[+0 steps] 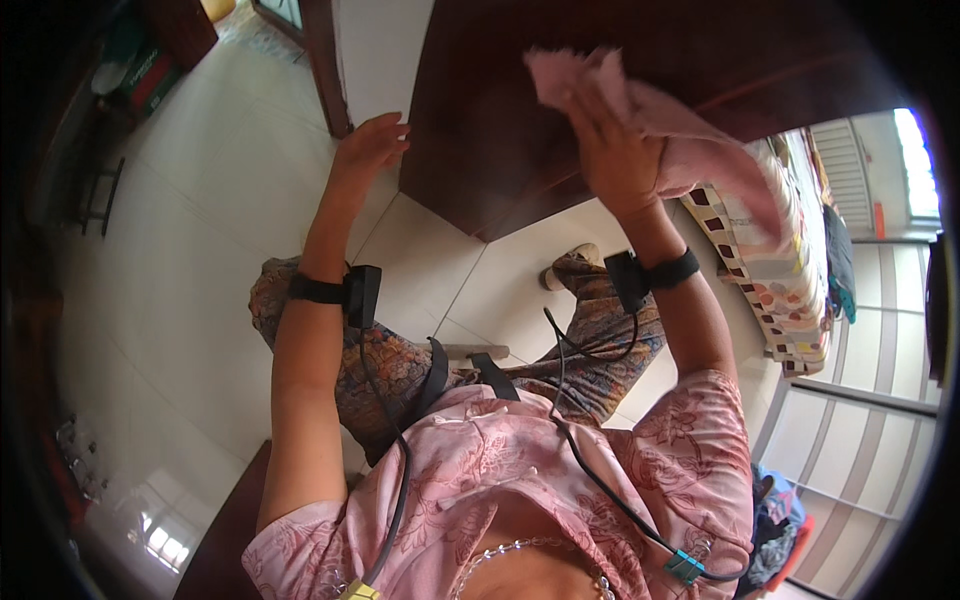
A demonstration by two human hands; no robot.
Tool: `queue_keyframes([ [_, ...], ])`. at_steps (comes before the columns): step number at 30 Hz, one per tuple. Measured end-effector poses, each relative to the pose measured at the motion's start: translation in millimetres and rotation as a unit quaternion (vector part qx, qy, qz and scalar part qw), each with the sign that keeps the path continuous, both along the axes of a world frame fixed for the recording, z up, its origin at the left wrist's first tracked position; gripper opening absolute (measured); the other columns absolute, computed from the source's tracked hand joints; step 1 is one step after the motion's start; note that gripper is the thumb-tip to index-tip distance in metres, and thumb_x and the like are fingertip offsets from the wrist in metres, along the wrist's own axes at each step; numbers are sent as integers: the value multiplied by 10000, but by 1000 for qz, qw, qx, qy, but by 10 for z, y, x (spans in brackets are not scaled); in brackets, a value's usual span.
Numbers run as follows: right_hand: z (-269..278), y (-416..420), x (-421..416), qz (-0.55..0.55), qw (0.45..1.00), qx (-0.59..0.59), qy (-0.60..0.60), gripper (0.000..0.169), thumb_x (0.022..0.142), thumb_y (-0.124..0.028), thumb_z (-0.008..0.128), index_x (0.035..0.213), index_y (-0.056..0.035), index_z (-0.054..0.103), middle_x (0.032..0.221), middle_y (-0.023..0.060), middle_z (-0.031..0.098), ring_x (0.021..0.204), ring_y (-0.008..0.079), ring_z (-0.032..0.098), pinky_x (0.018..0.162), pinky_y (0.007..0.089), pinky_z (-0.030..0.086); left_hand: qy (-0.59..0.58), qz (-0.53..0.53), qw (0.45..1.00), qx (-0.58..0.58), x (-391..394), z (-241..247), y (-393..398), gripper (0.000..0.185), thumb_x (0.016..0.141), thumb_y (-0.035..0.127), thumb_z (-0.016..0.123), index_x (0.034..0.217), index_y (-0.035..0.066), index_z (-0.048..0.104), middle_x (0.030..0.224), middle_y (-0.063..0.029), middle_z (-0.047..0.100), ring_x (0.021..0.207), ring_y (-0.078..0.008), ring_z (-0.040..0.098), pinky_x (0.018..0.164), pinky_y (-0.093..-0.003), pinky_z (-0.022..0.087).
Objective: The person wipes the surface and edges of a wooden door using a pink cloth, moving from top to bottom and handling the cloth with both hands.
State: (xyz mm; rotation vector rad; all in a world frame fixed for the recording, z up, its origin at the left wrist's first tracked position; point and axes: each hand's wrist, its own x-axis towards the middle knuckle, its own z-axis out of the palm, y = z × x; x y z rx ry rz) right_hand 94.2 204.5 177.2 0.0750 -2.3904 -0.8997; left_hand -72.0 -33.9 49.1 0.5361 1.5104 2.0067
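Note:
My right hand is spread over a pink cloth, with the palm side toward a dark reddish-brown wooden panel. One end of the cloth bunches up beyond my fingers, and the other trails to the right past my wrist. My left hand is raised near the panel's left edge, its fingers loosely bent and slightly apart. Nothing shows in it, and I cannot tell whether its fingertips touch the panel. Each forearm carries a strapped black device, the left one and the right one, with a cable running from it.
Pale floor tiles extend below and to the left. A bed with a patterned cover stands at the right, before striped sliding doors. At the upper left is a dark door frame. A dark wooden seat or furniture edge lies behind me.

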Motion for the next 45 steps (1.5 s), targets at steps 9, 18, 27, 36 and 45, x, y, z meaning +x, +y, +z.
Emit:
queue_keyframes([
  [9,-1547,-324,10,-102,856,-130,-490,305,815,-228,465,1079,-87,529,962,25,573,850,197,559,749,302,467,-23,61,997,32,-20,180,-140,296,866,179,477,1114,25,527,1014,-90,595,829,-131,565,733,-257,441],
  [18,-383,-747,-1320,107,872,-436,-194,374,726,-88,490,1098,-108,524,1101,104,521,1082,250,450,896,324,384,-71,158,980,101,-10,194,-236,268,843,128,503,1084,16,541,971,-81,603,774,-125,578,677,-238,453],
  [27,-1822,-641,-892,28,806,-417,-419,294,646,19,558,923,-79,568,1006,96,512,1000,244,501,846,315,421,-81,212,970,87,-44,228,-334,249,847,129,480,1060,20,552,953,-72,603,752,-118,563,665,-244,450],
  [36,-1361,-789,-1600,176,830,-395,-352,235,750,-60,501,985,-56,511,1043,101,509,979,269,489,791,332,416,-58,190,975,99,3,268,-328,250,856,130,461,1063,25,553,941,-68,611,747,-107,560,681,-242,444],
  [45,-2528,-668,-1626,159,562,-717,-381,243,829,-168,447,1009,-9,489,969,72,486,941,200,453,855,291,360,-78,216,970,77,-31,328,-365,234,854,129,465,1042,36,567,914,-57,617,738,-98,557,684,-244,443],
])
